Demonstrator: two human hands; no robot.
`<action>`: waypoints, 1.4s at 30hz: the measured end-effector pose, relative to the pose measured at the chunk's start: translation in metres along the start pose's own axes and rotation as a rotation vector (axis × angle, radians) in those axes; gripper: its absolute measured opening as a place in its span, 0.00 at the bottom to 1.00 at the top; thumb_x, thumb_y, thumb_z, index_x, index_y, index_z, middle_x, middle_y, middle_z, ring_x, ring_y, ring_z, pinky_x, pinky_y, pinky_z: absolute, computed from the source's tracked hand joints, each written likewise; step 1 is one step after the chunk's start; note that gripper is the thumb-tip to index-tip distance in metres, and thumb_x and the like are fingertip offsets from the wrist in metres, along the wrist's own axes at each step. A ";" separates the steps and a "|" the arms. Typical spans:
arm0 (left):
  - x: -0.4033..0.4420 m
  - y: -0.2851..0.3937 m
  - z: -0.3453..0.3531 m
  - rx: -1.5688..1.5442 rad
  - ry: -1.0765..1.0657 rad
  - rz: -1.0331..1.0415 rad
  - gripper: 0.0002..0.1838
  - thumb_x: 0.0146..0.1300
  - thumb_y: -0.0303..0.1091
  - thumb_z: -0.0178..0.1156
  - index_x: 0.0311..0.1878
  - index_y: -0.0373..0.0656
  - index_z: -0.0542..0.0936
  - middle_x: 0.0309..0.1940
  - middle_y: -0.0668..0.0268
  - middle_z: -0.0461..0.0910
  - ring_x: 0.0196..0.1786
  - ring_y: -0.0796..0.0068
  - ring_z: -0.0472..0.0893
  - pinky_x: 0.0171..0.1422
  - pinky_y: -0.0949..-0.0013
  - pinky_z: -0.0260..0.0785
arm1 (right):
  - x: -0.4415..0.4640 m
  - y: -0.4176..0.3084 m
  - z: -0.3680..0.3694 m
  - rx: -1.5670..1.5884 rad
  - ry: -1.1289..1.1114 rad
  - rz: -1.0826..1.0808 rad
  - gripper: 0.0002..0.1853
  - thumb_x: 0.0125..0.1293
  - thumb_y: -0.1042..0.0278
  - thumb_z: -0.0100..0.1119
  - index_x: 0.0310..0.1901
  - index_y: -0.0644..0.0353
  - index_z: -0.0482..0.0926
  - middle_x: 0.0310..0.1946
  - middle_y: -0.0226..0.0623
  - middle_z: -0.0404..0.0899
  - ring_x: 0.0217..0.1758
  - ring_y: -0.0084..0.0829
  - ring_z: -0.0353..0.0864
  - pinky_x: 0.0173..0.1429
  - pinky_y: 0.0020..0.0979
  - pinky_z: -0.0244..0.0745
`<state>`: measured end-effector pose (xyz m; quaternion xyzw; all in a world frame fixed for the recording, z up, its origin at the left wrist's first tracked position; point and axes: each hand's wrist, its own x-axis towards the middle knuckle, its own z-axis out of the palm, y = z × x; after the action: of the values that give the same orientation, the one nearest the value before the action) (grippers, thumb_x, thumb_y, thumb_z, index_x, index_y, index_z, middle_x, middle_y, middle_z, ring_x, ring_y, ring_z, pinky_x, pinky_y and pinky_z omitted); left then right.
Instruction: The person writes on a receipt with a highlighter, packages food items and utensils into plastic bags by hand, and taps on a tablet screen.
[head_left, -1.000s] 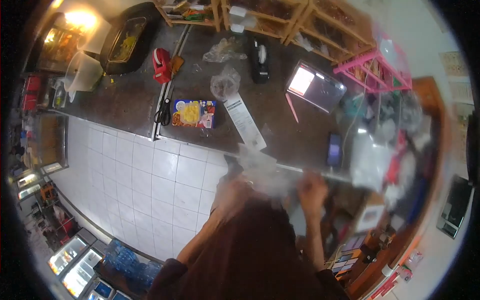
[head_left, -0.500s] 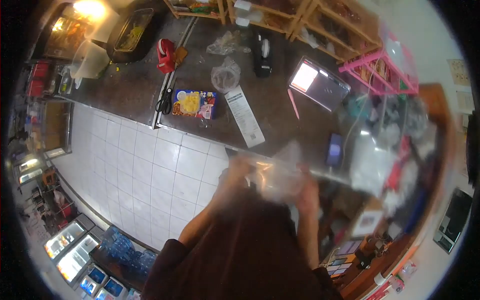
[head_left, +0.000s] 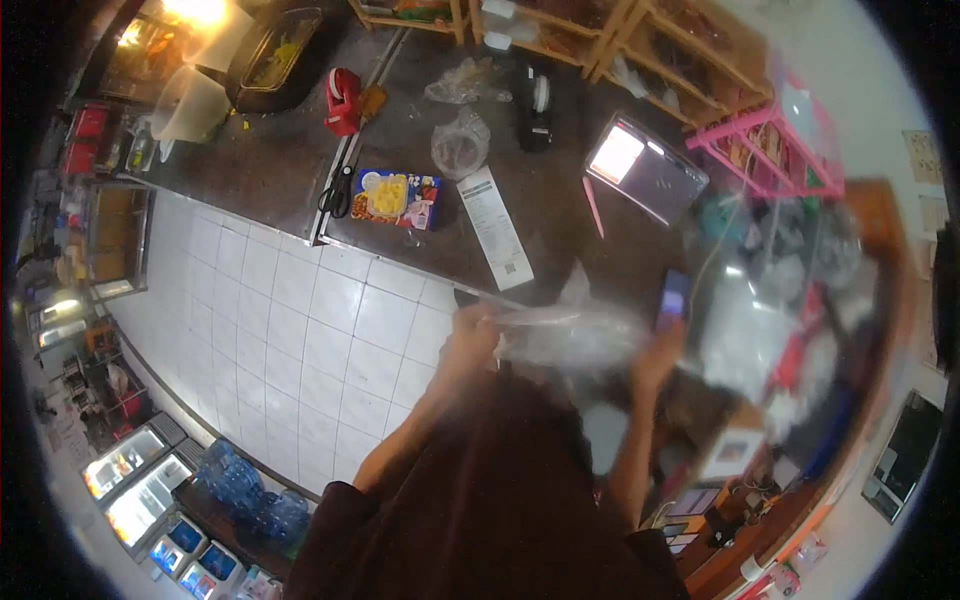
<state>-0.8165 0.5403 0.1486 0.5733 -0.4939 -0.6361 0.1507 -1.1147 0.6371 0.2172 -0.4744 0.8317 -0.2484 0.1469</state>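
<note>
A clear plastic bag is stretched sideways just past the counter's front edge. Closed fingers of my left hand grip its left end. My right hand, blurred, is at or near the bag's right end, below the phone; its fingers are too smeared to read. Beyond the bag, a printed paper slip lies on the dark counter. To its left is a colourful box with a small tub of yellow food on it. Black scissors lie beside the box.
Farther back are a red tape dispenser, a black tape dispenser, crumpled plastic and a tablet with a pink pen. A pink rack and piled plastic bags stand at right.
The bag has been spread wider between my hands. My right hand has moved right and up, towards the phone. The view has shifted slightly.
</note>
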 end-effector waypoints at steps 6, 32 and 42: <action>-0.009 0.030 -0.012 -0.110 0.028 -0.016 0.12 0.57 0.30 0.61 0.44 0.38 0.76 0.43 0.57 0.81 0.46 0.62 0.80 0.48 0.58 0.72 | -0.016 -0.037 0.009 -0.609 -0.081 -0.469 0.27 0.58 0.63 0.61 0.59 0.65 0.71 0.58 0.50 0.73 0.61 0.50 0.72 0.65 0.49 0.65; -0.055 0.172 -0.071 0.355 0.345 0.561 0.11 0.50 0.17 0.57 0.38 0.39 0.79 0.38 0.63 0.82 0.40 0.68 0.81 0.42 0.67 0.73 | 0.017 -0.093 -0.098 -0.361 -0.274 0.183 0.19 0.64 0.69 0.54 0.56 0.61 0.74 0.47 0.47 0.79 0.47 0.48 0.79 0.52 0.44 0.75; -0.025 0.027 -0.084 -1.159 -0.367 -0.472 0.20 0.60 0.25 0.60 0.56 0.32 0.75 0.46 0.50 0.80 0.44 0.61 0.82 0.48 0.64 0.78 | -0.049 -0.024 -0.026 1.733 -0.231 0.933 0.26 0.67 0.65 0.56 0.65 0.64 0.66 0.46 0.42 0.80 0.51 0.37 0.78 0.60 0.44 0.72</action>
<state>-0.7459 0.5082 0.1970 0.3742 0.0504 -0.9031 0.2048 -1.0852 0.6761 0.2522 0.1510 0.4465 -0.6404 0.6064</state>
